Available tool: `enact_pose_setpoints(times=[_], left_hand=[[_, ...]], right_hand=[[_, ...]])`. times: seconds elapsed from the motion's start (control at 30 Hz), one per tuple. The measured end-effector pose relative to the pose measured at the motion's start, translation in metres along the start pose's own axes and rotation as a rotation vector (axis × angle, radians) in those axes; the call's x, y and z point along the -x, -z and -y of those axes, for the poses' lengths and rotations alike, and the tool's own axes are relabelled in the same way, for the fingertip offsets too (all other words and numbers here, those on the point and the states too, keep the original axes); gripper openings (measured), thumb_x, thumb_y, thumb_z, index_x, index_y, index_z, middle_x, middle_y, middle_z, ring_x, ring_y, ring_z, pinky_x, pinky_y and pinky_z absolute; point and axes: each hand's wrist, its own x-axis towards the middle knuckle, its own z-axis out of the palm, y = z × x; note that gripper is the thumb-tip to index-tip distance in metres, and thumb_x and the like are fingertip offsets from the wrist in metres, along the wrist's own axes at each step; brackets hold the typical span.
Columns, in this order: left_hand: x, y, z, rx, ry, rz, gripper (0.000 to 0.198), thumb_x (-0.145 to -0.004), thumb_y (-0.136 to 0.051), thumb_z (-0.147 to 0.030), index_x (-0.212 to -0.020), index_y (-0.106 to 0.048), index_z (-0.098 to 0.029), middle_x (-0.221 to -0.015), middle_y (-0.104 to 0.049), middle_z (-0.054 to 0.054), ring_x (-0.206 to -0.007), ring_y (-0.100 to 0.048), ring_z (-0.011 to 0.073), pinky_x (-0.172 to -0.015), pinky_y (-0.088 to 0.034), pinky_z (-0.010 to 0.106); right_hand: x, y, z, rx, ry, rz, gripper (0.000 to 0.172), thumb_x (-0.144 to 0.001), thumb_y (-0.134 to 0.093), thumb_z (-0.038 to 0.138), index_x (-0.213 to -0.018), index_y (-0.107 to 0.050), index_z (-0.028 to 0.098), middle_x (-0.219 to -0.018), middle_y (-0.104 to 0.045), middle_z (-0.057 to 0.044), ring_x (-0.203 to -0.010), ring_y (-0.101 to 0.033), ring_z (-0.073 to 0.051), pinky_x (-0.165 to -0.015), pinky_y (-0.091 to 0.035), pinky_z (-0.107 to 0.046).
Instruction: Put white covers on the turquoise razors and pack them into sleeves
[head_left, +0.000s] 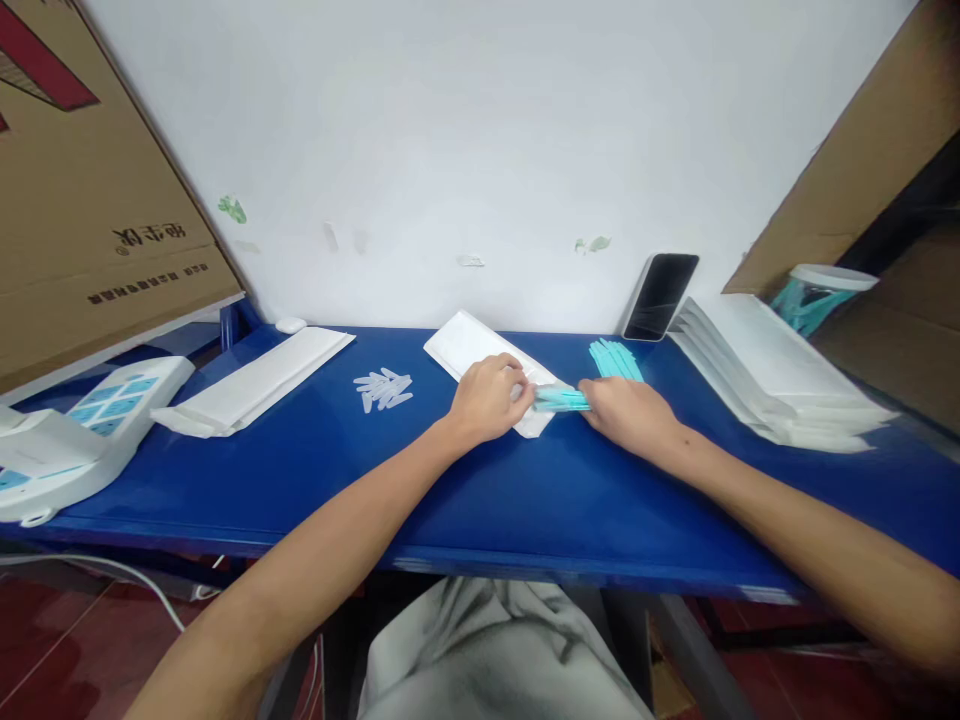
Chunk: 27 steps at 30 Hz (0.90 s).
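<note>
My right hand (630, 412) is closed around one end of a bundle of thin teal sticks (571, 400). The bundle spans the gap between my hands, its left part looking wrapped in clear plastic (541, 394). At that end, my left hand (491, 398) pinches with thumb and fingers; exactly what they grip is partly hidden. Beneath both hands lies a white padded envelope (472, 342), slanted on the blue table. Just behind my right hand rests a loose group of teal sticks (615, 360). Left of my left hand is a small pile of translucent whitish slips (382, 388).
A white envelope (255, 382) lies at left, near a white device with blue panels (120, 400). On the right are a phone (661, 296) leaning on the wall, a stack of white envelopes (787, 370) and a lidded jar (817, 298). Cardboard (97, 200) stands at left.
</note>
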Motion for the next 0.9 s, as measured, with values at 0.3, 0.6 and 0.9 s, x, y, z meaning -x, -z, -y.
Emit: enact_pose_setpoints(times=[0.3,0.6,0.9], left_hand=[[-0.001,-0.014,0.001,-0.054,-0.216,-0.242,0.024,-0.098,-0.053,-0.027,-0.095,-0.075,-0.016,-0.109,-0.077,0.006,-0.090,-0.075,0.0215,-0.075,-0.058,0.033],[-0.005,-0.012,-0.002,-0.094,-0.360,-0.171,0.029,-0.099,-0.044,-0.019,-0.115,-0.068,-0.013,-0.131,-0.069,0.013,-0.138,-0.054,0.0312,-0.116,-0.041,0.051],[0.003,-0.004,0.002,0.000,-0.374,0.215,0.075,-0.090,-0.051,-0.022,-0.160,-0.025,-0.020,-0.163,-0.036,0.014,-0.152,-0.031,0.0338,-0.123,-0.027,0.055]], right_hand=[[0.004,0.008,0.008,0.056,-0.058,0.033,0.026,-0.098,-0.042,0.021,-0.097,-0.067,0.014,-0.089,-0.072,-0.015,-0.080,-0.072,-0.029,-0.057,-0.035,-0.031],[0.001,0.009,0.008,0.088,-0.106,-0.031,0.024,-0.097,-0.042,0.018,-0.101,-0.065,0.013,-0.089,-0.072,-0.016,-0.082,-0.072,-0.029,-0.059,-0.036,-0.032],[-0.001,0.005,0.002,0.082,-0.147,0.009,0.028,-0.098,-0.038,0.016,-0.102,-0.066,0.012,-0.093,-0.072,-0.018,-0.086,-0.071,-0.030,-0.064,-0.041,-0.032]])
